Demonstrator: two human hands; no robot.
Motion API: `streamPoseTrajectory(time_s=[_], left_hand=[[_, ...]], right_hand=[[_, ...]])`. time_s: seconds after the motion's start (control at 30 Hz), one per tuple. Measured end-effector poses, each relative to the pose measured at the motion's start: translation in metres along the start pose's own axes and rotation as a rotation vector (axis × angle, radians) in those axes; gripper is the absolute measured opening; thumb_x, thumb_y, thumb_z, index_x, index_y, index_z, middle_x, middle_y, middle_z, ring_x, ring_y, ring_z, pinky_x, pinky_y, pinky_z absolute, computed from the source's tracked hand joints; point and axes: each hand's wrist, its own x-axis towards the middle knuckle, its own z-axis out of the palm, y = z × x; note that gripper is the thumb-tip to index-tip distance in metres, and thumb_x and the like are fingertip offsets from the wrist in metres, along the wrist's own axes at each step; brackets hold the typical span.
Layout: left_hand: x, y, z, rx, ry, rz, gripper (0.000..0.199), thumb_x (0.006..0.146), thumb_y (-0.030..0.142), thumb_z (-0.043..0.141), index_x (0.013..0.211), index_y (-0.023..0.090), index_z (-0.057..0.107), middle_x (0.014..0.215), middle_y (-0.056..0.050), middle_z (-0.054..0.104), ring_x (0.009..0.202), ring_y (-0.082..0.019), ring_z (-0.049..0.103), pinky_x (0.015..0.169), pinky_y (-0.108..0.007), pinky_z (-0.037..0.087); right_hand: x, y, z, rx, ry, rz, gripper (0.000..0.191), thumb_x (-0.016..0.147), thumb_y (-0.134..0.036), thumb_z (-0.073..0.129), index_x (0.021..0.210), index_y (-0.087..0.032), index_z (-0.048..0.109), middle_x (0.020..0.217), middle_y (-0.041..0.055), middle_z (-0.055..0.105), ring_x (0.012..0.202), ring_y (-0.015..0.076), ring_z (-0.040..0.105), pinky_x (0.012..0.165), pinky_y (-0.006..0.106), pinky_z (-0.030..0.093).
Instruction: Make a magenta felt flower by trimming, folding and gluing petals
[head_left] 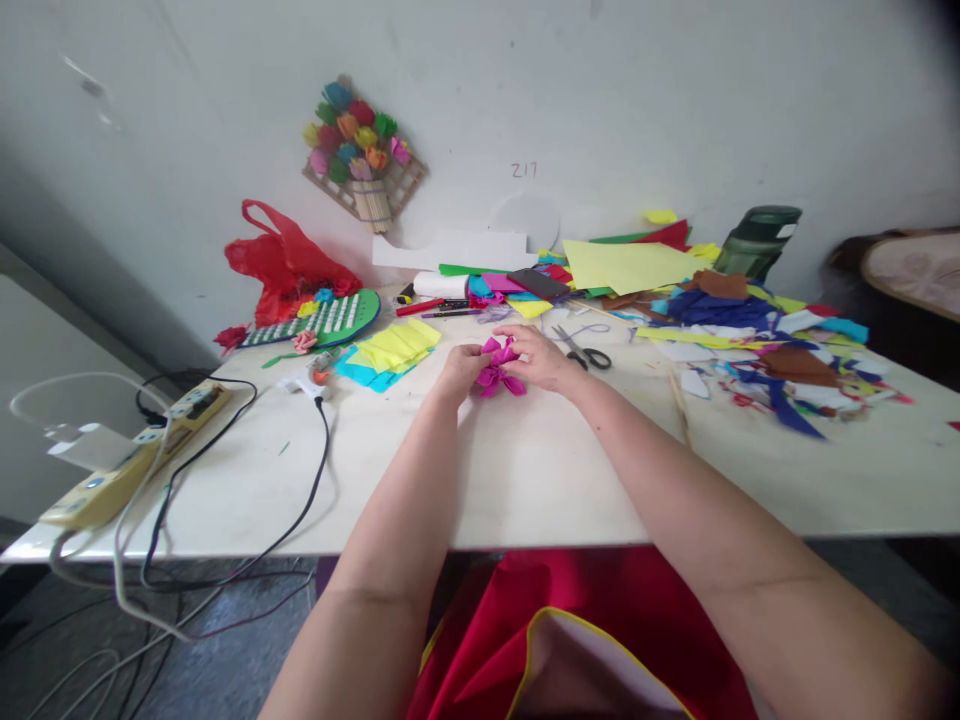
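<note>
A magenta crepe-paper flower (498, 370) with several crinkled petals is between my two hands, just over the white table. My left hand (463, 368) pinches its left side. The fingers of my right hand (534, 360) close on its upper right petals. Some of the flower's centre is covered by my fingers. Right of my right hand lies a pair of scissors (592, 357) with dark handles. Sheets of yellow crepe paper (397, 345) rest on blue paper (366, 374) to the left of my left hand.
A glue gun (309, 380) lies at the left with its cable, near a power strip (142, 460). Paper scraps (795, 375) pile up at the right, by a green bottle (757, 243). A wooden stick (680, 405) lies before them. Behind are pens (450, 306) and a red bag (281, 265).
</note>
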Motion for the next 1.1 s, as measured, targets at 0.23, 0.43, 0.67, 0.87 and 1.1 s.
streamPoseTrajectory(time_s=[0.23, 0.43, 0.67, 0.87, 1.1], left_hand=[[0.001, 0.001, 0.004, 0.100, 0.074, 0.013, 0.019, 0.065, 0.028, 0.075, 0.063, 0.012, 0.065, 0.046, 0.004, 0.049, 0.042, -0.007, 0.040, 0.045, -0.021, 0.029], [0.006, -0.003, 0.004, 0.123, 0.102, -0.005, 0.021, 0.069, 0.029, 0.072, 0.058, 0.013, 0.062, 0.043, 0.003, 0.047, 0.041, -0.007, 0.039, 0.044, -0.022, 0.028], [0.005, -0.004, 0.004, 0.029, 0.136, -0.067, 0.020, 0.064, 0.026, 0.075, 0.059, 0.012, 0.062, 0.047, 0.001, 0.052, 0.042, -0.008, 0.044, 0.046, -0.022, 0.033], [0.005, -0.003, 0.004, 0.014, 0.156, -0.085, 0.018, 0.063, 0.025, 0.074, 0.060, 0.011, 0.063, 0.048, 0.000, 0.054, 0.043, -0.008, 0.045, 0.047, -0.022, 0.035], [0.002, -0.002, 0.004, 0.055, 0.157, -0.049, 0.029, 0.061, 0.037, 0.078, 0.060, 0.013, 0.062, 0.046, 0.002, 0.049, 0.043, -0.007, 0.041, 0.044, -0.022, 0.030]], right_hand=[[0.001, 0.002, 0.002, -0.063, 0.011, -0.018, 0.010, 0.068, -0.012, 0.066, 0.065, -0.022, 0.069, 0.118, 0.0062, 0.064, 0.107, 0.0270, 0.055, 0.095, 0.049, 0.044], [0.002, -0.004, 0.004, -0.125, 0.008, -0.086, 0.010, 0.071, -0.014, 0.064, 0.067, -0.021, 0.070, 0.111, 0.0070, 0.066, 0.103, 0.0271, 0.055, 0.090, 0.047, 0.045], [0.004, -0.018, -0.001, -0.174, -0.029, -0.142, 0.017, 0.072, -0.010, 0.061, 0.062, -0.022, 0.066, 0.111, 0.0054, 0.067, 0.106, 0.0278, 0.053, 0.091, 0.046, 0.042], [0.004, -0.021, -0.003, -0.231, -0.053, -0.162, 0.019, 0.070, -0.007, 0.062, 0.061, -0.022, 0.067, 0.110, 0.0046, 0.067, 0.107, 0.0273, 0.051, 0.091, 0.044, 0.041], [0.002, -0.020, -0.002, -0.348, -0.009, -0.125, 0.008, 0.076, -0.017, 0.066, 0.077, -0.020, 0.072, 0.106, 0.0077, 0.065, 0.100, 0.0268, 0.050, 0.088, 0.044, 0.042]])
